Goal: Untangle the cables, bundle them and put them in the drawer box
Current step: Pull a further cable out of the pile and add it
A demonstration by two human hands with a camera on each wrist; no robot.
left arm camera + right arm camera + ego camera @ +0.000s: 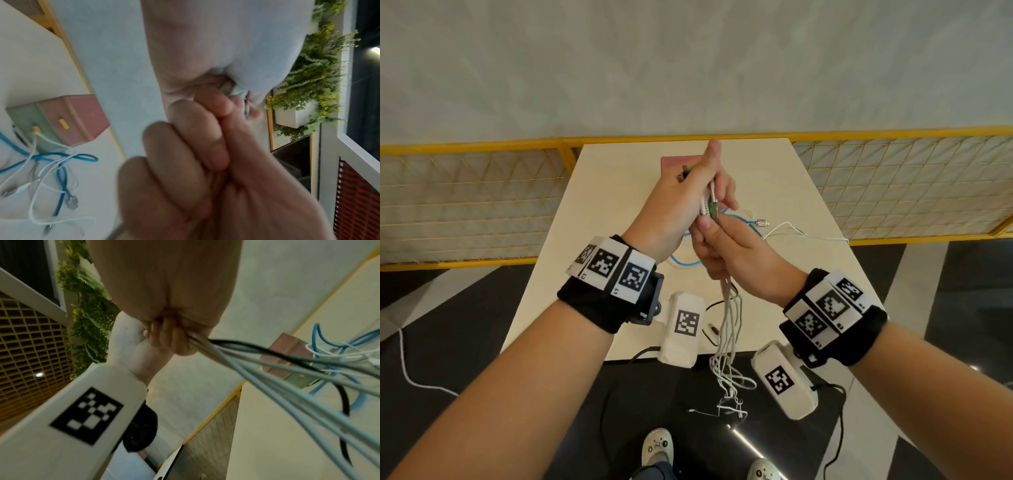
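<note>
Both hands hold one bunch of grey cables (726, 318) above the table (616, 192): left hand (677, 205) gripping the top, right hand (732, 253) gripping below. The drawer box (68, 120) stands near the far edge.

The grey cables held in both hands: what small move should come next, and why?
Probably fold the hanging tails up into the grip. The left hand and right hand clasp the bunch of thin grey cables by its upper ends, while its loose lower ends dangle past the edge of the cream table.
</note>
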